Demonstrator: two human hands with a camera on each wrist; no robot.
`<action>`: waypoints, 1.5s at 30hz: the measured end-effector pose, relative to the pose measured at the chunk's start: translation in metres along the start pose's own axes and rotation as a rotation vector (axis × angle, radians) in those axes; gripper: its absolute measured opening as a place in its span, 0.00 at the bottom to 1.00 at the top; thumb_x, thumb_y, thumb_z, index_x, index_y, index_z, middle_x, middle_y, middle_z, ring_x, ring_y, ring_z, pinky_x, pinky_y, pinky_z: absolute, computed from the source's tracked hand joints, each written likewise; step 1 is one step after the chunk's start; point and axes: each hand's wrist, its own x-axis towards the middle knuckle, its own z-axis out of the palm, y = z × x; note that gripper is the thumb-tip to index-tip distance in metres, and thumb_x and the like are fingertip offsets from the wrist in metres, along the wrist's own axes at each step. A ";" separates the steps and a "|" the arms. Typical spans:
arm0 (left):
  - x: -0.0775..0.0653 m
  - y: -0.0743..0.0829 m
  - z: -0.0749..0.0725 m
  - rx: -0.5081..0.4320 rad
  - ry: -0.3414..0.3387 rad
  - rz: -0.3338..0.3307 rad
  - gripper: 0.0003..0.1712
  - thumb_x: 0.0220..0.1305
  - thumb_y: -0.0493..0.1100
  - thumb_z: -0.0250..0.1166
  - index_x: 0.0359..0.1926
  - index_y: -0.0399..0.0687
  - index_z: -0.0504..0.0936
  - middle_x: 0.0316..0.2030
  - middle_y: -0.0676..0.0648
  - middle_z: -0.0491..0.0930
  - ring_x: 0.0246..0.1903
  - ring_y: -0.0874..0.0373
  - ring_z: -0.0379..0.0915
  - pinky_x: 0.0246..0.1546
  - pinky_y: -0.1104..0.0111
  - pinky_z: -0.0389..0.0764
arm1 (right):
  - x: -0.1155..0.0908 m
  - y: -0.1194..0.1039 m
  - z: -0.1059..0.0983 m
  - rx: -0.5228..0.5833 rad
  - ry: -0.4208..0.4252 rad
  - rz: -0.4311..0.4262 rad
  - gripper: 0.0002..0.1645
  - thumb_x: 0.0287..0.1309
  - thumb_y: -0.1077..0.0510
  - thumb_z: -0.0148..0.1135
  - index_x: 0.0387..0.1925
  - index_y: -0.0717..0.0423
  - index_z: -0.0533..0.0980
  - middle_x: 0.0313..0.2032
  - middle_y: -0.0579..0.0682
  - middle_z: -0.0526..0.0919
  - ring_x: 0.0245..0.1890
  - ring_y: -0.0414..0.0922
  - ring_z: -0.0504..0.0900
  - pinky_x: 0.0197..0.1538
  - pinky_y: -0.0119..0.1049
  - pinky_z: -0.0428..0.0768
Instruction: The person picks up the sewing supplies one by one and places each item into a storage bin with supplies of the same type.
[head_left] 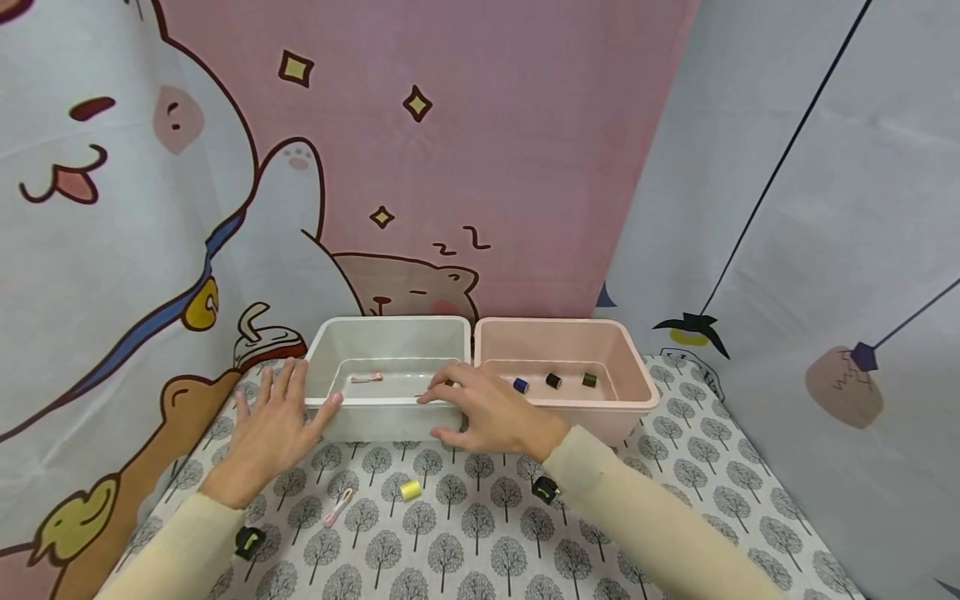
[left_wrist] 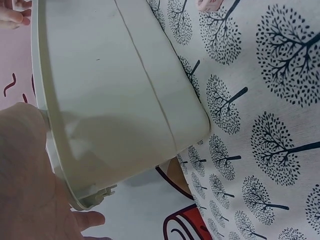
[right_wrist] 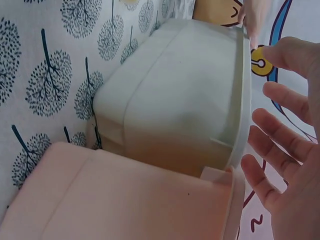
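Observation:
A white plastic bin (head_left: 382, 421) stands beside a pink bin (head_left: 570, 329). My left hand (head_left: 273, 425), fingers extended, rests against the white bin's left front corner; the left wrist view shows that hand (left_wrist: 30, 170) at the bin's rim (left_wrist: 47, 130). Over the white bin's front right rim is my right hand (head_left: 491, 408). Its fingers (right_wrist: 277, 145) are spread and loosely bent in the right wrist view, holding nothing. Inside the white bin lies a small pink item (head_left: 367, 377). The pink bin contains blue (head_left: 521, 386), black (head_left: 553, 381) and dark green (head_left: 589, 380) spool-like pieces.
On the tree-print cloth (head_left: 446, 554) in front of the bins lie a yellow spool (head_left: 410, 490) and a slim pink-and-white item (head_left: 339, 507) whose kind is unclear. A printed cartoon backdrop (head_left: 525, 167) rises behind the bins, with a pale one (head_left: 787, 250) at right.

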 end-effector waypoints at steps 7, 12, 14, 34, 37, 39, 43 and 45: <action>0.000 0.000 0.000 -0.003 -0.018 0.000 0.64 0.88 0.80 0.42 0.95 0.35 0.40 0.93 0.22 0.43 0.90 0.13 0.39 0.80 0.09 0.38 | -0.004 -0.007 0.007 -0.011 0.001 -0.021 0.30 0.74 0.37 0.78 0.71 0.38 0.87 0.70 0.45 0.87 0.70 0.46 0.86 0.72 0.47 0.89; 0.000 0.000 0.000 0.002 -0.020 -0.003 0.64 0.88 0.81 0.42 0.95 0.34 0.41 0.92 0.22 0.45 0.89 0.12 0.41 0.80 0.09 0.40 | -0.006 -0.013 0.010 0.017 0.000 -0.039 0.29 0.76 0.38 0.76 0.72 0.39 0.86 0.70 0.45 0.87 0.72 0.46 0.85 0.77 0.50 0.85; -0.001 0.000 0.000 0.003 -0.021 -0.005 0.64 0.88 0.81 0.41 0.95 0.35 0.41 0.92 0.22 0.45 0.89 0.12 0.42 0.80 0.09 0.41 | -0.007 -0.016 0.011 0.030 0.004 -0.055 0.28 0.77 0.39 0.75 0.72 0.39 0.86 0.70 0.45 0.87 0.72 0.45 0.84 0.78 0.49 0.85; -0.001 0.000 -0.001 0.004 -0.016 -0.002 0.63 0.88 0.81 0.41 0.96 0.35 0.41 0.92 0.20 0.46 0.89 0.12 0.42 0.80 0.09 0.42 | -0.017 -0.034 0.039 0.030 -0.062 -0.113 0.29 0.75 0.37 0.77 0.72 0.37 0.85 0.69 0.42 0.85 0.72 0.42 0.85 0.81 0.44 0.83; -0.001 0.000 0.000 0.004 -0.014 -0.001 0.63 0.88 0.80 0.41 0.96 0.35 0.41 0.92 0.20 0.46 0.89 0.12 0.43 0.80 0.09 0.42 | -0.018 -0.036 0.045 0.033 -0.086 -0.101 0.29 0.76 0.37 0.77 0.73 0.36 0.85 0.70 0.42 0.85 0.71 0.41 0.85 0.79 0.42 0.85; -0.001 0.000 0.000 0.004 -0.013 -0.001 0.63 0.88 0.80 0.41 0.96 0.35 0.41 0.91 0.20 0.47 0.89 0.12 0.43 0.80 0.09 0.42 | -0.019 -0.037 0.050 0.040 -0.105 -0.089 0.29 0.76 0.37 0.76 0.73 0.35 0.85 0.71 0.43 0.85 0.71 0.41 0.85 0.77 0.41 0.86; -0.001 -0.001 0.000 0.004 -0.013 -0.001 0.63 0.88 0.81 0.41 0.96 0.35 0.42 0.91 0.20 0.47 0.88 0.12 0.43 0.80 0.09 0.42 | -0.020 -0.038 0.059 0.052 -0.134 -0.070 0.29 0.77 0.37 0.75 0.74 0.35 0.84 0.72 0.43 0.85 0.72 0.42 0.85 0.76 0.41 0.87; -0.001 -0.001 0.000 0.004 -0.014 -0.001 0.63 0.88 0.81 0.41 0.96 0.35 0.42 0.91 0.20 0.47 0.88 0.12 0.43 0.80 0.09 0.43 | -0.020 -0.038 0.064 0.051 -0.144 -0.066 0.29 0.77 0.37 0.75 0.74 0.34 0.84 0.73 0.43 0.85 0.73 0.43 0.84 0.76 0.41 0.87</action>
